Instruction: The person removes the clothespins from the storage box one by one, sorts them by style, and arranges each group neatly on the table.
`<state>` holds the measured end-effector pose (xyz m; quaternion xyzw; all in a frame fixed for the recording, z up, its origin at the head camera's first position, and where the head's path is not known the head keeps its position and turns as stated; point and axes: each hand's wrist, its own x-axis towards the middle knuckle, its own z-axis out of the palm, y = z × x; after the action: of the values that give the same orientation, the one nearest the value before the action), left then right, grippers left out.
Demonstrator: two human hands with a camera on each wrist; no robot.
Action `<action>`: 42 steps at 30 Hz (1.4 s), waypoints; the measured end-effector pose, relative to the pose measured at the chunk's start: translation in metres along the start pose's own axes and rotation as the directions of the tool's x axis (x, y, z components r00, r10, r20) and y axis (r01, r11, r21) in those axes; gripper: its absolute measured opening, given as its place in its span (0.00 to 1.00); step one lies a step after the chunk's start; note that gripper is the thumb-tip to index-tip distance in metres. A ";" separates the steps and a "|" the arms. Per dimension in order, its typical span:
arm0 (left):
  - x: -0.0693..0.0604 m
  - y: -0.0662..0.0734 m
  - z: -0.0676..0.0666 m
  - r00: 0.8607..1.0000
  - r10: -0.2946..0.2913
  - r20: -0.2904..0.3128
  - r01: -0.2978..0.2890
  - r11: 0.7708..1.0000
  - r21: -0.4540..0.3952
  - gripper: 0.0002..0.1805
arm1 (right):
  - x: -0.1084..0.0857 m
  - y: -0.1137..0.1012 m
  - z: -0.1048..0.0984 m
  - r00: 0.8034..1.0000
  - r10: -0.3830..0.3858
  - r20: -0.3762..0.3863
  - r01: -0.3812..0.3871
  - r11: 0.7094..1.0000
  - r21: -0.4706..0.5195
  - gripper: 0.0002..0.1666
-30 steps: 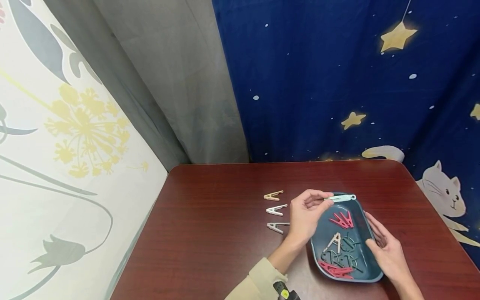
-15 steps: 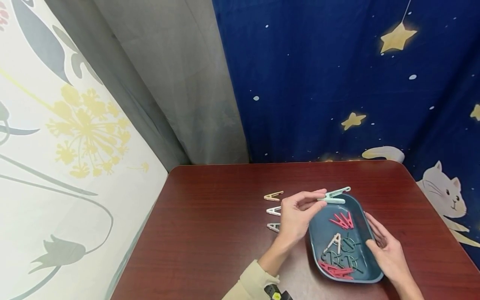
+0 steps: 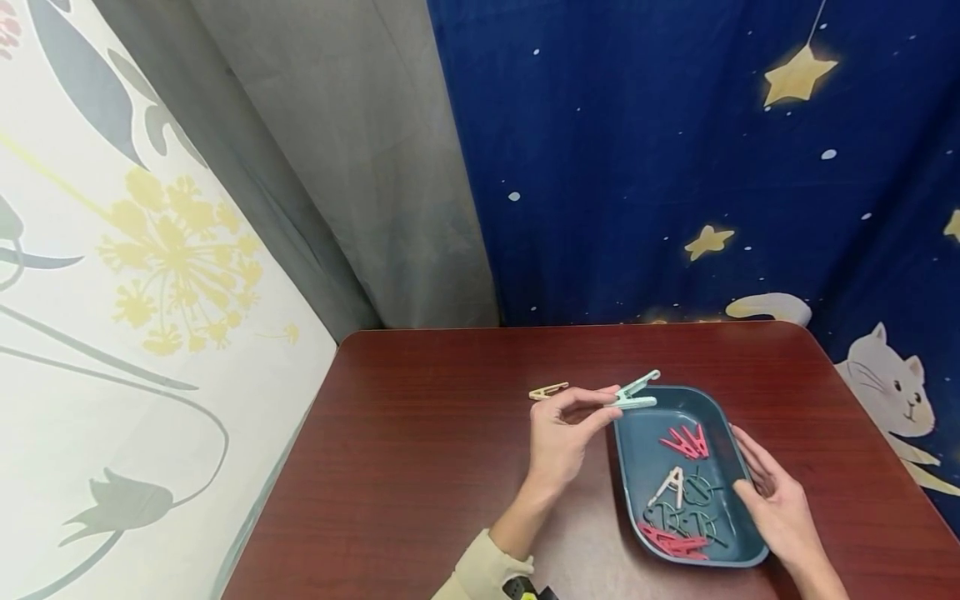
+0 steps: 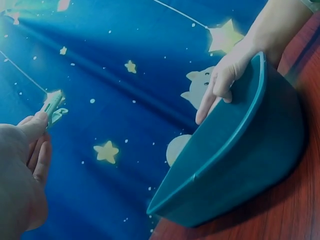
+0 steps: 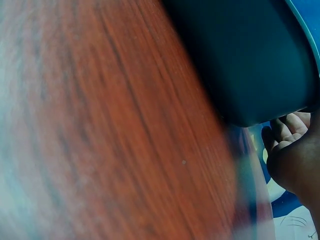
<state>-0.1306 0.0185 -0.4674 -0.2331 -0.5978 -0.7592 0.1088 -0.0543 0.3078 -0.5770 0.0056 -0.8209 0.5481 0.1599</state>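
Left hand [image 3: 557,442]: pinches the mint peg [image 3: 637,403], up near the tray [image 3: 647,454]!
Right hand [image 3: 780,512]: thumb and fingers grip that side wall.

You wear a pale beige sleeve [image 3: 480,572] on your left arm, with a black device [image 3: 517,587] at its cuff showing a yellow-green spot; your left hand [image 3: 558,442] and right hand [image 3: 777,507] are bare.

Reddish-brown, wood-grained table [image 3: 420,450] with rounded far corners. Behind it, a gray curtain [image 3: 360,167] meets dark-blue fabric [image 3: 615,125] printed with yellow stars [image 3: 800,77]. Left, a white wall [image 3: 67,450] bears floral patterns.
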 end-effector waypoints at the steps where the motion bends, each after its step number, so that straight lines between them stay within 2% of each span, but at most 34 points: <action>1: -0.001 0.000 -0.002 1.000 0.015 -0.013 -0.015 1.000 0.004 0.10 | 0.000 0.000 0.000 1.000 -0.001 -0.002 0.001 1.000 -0.003 0.41; 5: -0.004 0.001 -0.012 0.998 0.040 -0.054 -0.037 0.998 0.048 0.10 | -0.001 0.000 -0.001 1.000 -0.002 -0.003 0.002 1.000 -0.005 0.41; 11: -0.010 0.001 -0.030 0.997 0.005 -0.081 0.001 0.997 0.082 0.10 | -0.001 0.000 -0.001 1.000 0.009 -0.004 -0.009 1.000 -0.011 0.41; 19: -0.024 -0.004 -0.056 0.999 -0.001 -0.050 0.004 0.998 0.055 0.10 | -0.003 0.000 -0.001 1.000 0.014 -0.002 -0.014 1.000 -0.007 0.41; 25: -0.039 -0.007 -0.072 0.994 -0.076 -0.076 0.083 0.992 0.094 0.06 | -0.002 0.000 -0.002 1.000 0.003 0.000 -0.003 1.000 0.006 0.40; 33: -0.062 -0.014 -0.094 0.978 -0.186 -0.099 0.199 0.970 0.142 0.05 | -0.002 -0.001 -0.001 1.000 -0.017 0.004 0.017 1.000 0.021 0.41; 42: -0.083 -0.032 -0.112 0.972 -0.227 -0.063 0.235 0.954 0.185 0.03 | -0.001 -0.002 0.000 1.000 -0.027 0.008 0.027 0.999 0.022 0.41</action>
<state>-0.0976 -0.0899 -0.5544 -0.1346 -0.6886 -0.7105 0.0533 -0.0528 0.3068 -0.5755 0.0207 -0.8153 0.5549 0.1641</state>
